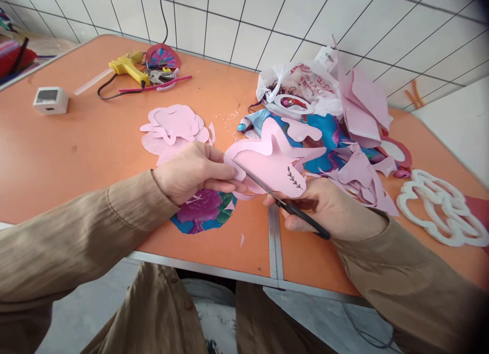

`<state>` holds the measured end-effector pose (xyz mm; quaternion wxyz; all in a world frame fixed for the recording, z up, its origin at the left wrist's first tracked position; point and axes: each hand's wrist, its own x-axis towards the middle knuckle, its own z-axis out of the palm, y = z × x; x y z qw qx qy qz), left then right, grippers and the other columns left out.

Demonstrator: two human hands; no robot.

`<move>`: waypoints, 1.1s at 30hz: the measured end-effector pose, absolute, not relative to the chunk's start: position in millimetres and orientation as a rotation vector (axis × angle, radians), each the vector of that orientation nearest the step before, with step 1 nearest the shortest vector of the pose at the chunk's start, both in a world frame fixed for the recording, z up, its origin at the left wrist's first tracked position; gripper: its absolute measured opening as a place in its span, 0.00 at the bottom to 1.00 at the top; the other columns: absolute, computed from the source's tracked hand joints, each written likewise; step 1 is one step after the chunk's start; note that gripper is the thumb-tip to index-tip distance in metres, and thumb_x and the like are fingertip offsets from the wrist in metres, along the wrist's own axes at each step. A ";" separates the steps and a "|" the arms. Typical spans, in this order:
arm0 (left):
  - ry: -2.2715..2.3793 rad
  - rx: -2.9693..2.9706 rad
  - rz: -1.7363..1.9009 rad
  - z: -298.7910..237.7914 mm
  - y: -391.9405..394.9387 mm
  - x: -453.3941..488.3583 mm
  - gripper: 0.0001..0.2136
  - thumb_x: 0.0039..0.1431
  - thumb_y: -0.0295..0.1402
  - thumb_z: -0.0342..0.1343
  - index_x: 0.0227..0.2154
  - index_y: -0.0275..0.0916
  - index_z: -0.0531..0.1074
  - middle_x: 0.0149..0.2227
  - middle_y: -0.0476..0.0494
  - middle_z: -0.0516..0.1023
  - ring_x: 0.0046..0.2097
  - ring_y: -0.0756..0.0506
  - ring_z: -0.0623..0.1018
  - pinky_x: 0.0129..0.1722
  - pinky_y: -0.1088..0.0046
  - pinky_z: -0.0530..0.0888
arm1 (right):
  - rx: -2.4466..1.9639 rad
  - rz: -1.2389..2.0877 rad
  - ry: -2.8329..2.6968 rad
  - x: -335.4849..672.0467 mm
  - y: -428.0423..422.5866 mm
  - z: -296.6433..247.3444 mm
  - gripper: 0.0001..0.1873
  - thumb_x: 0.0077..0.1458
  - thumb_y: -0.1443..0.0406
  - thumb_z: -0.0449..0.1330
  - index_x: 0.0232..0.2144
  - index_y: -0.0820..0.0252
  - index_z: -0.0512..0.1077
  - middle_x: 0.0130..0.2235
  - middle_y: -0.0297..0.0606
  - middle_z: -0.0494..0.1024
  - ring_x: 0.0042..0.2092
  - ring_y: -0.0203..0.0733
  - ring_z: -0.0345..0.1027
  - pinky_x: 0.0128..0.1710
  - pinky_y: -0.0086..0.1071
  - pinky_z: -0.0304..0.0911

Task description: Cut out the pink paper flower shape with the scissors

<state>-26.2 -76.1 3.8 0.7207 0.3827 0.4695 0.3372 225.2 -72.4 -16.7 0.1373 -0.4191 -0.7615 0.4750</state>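
My left hand (196,171) pinches the left edge of a pink sheet of paper (267,163), held above the table. The sheet has a curvy cut outline and a dark leaf print near its lower right. My right hand (328,203) is closed round the black handles of a pair of scissors (284,205). The blades point up and left and lie along the paper close to my left fingers. Beneath my left hand lies a floral fabric piece (204,211) in purple, green and blue. Pink paper cutouts (173,125) are stacked just beyond that hand.
A yellow glue gun (130,67) with keys (160,77) and a small white box (51,100) are at the back left. Right of the paper are a plastic bag (305,86), blue patterned fabric (324,140), pink scraps (361,175) and white cloud-shaped frames (439,206). A tiled wall stands behind.
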 end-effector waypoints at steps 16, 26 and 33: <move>1.044 0.833 0.734 2.7 -74.0 -25.9 0.04 0.50 0.21 0.63 0.22 0.30 0.80 0.25 0.38 0.83 0.26 0.51 0.81 0.27 0.85 0.75 | -1.202 1.598 -2.036 219.4 -71.9 -4.5 0.16 0.37 0.57 0.72 0.29 0.59 0.78 0.23 0.31 0.66 0.26 0.39 0.63 0.29 0.38 0.69; 1.042 0.872 0.715 1.1 -73.3 -27.2 0.05 0.50 0.22 0.64 0.21 0.32 0.80 0.24 0.41 0.82 0.26 0.52 0.81 0.27 0.86 0.75 | -1.210 1.591 -2.084 220.8 -71.3 -6.1 0.16 0.39 0.57 0.72 0.30 0.60 0.77 0.25 0.33 0.70 0.26 0.39 0.66 0.29 0.37 0.71; 1.055 0.905 0.700 3.7 -73.2 -29.1 0.04 0.52 0.24 0.65 0.24 0.30 0.79 0.25 0.46 0.82 0.29 0.52 0.82 0.37 0.81 0.77 | -1.197 1.551 -2.124 225.1 -71.3 -8.8 0.18 0.40 0.56 0.71 0.32 0.61 0.78 0.27 0.35 0.73 0.28 0.40 0.70 0.32 0.38 0.73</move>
